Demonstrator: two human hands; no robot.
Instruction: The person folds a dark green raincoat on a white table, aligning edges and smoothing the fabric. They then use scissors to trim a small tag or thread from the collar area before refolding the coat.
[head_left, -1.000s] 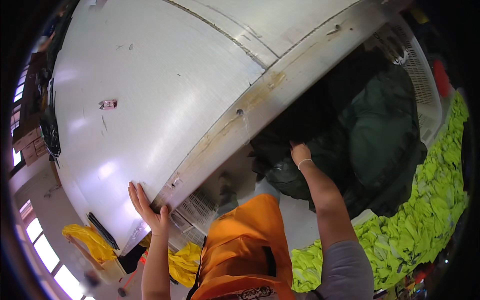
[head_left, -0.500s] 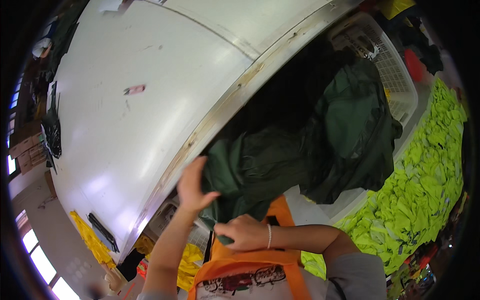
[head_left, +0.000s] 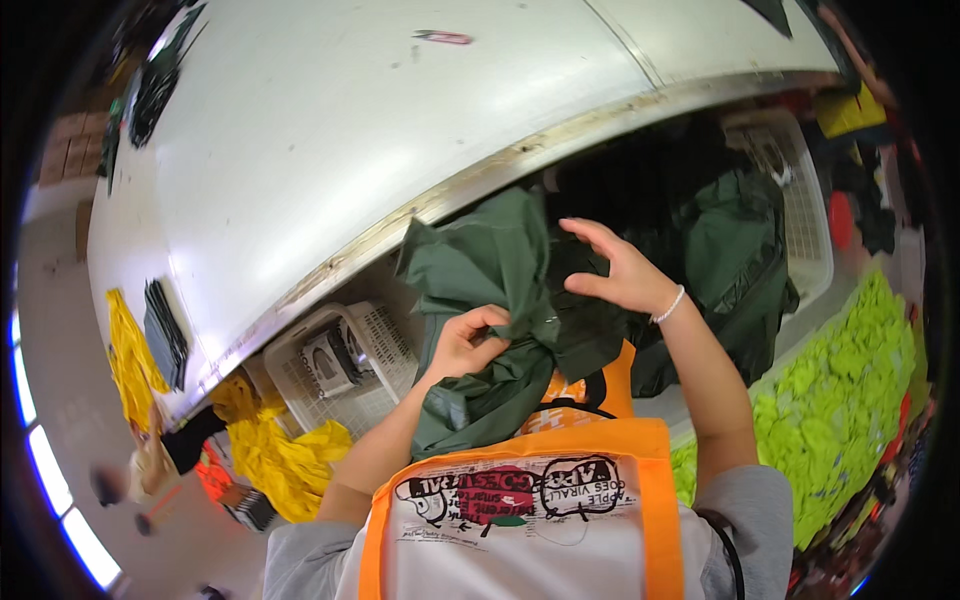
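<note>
A dark green, slightly shiny cloth garment [head_left: 487, 255] hangs bunched in front of me, just below the table edge. My left hand [head_left: 468, 345] pinches a fold of it, thumb and fingers closed. To the right, my right hand [head_left: 625, 276] is open, thumb and fingers apart, with a beaded bracelet on the wrist. It hovers beside the raised cloth and holds nothing. More dark green cloth [head_left: 735, 265] lies heaped beyond it, partly over a white plastic basket [head_left: 815, 215].
A white table [head_left: 300, 130] with a worn edge fills the far side; small pink thread snips [head_left: 442, 37] lie on it. Another white basket [head_left: 385, 350] stands at left by yellow cloth [head_left: 285, 450]. Bright yellow-green cloth [head_left: 835, 390] is piled right. A person [head_left: 150, 465] is far left.
My right hand has let go of the cloth and moved up and right, opening. My left hand has closed on the cloth, part of which now stands higher. The view has turned.
</note>
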